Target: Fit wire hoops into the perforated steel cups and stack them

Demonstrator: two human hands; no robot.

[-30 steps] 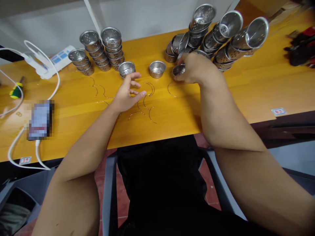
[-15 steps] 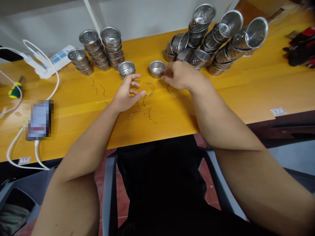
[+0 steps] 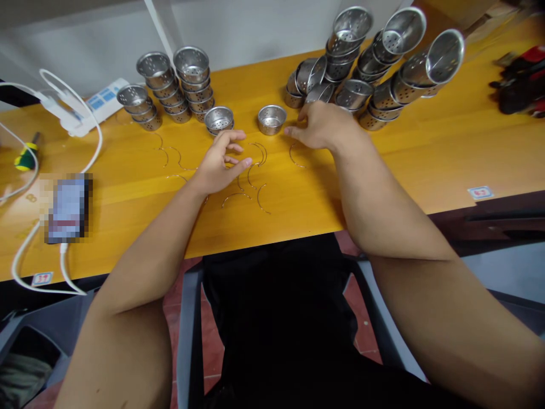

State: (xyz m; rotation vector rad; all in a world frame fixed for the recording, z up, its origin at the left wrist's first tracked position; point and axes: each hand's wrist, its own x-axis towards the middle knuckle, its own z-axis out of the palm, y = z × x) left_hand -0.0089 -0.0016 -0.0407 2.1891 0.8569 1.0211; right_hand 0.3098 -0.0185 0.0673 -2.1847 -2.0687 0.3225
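— Where was the small steel cup (image 3: 271, 119)?
— Standing on the table (image 3: 426, 159), just left of the right hand (image 3: 320, 125), whose fingers (image 3: 293, 131) lay spread, gripping nothing.
— The left hand (image 3: 221, 162)?
— Loosely curled, empty, above wire hooks (image 3: 251, 176).

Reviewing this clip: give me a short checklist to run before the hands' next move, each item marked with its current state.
1. Right hand empty, beside the single cup: ok.
2. Left hand holds nothing, fingers curled: ok.
3. Single cup upright on the table: ok.
4. Wire handles loose within reach between the hands: ok.
5. Leaning cup stacks stable: cannot tell.
6. Upright cup stacks clear of the hands: ok.
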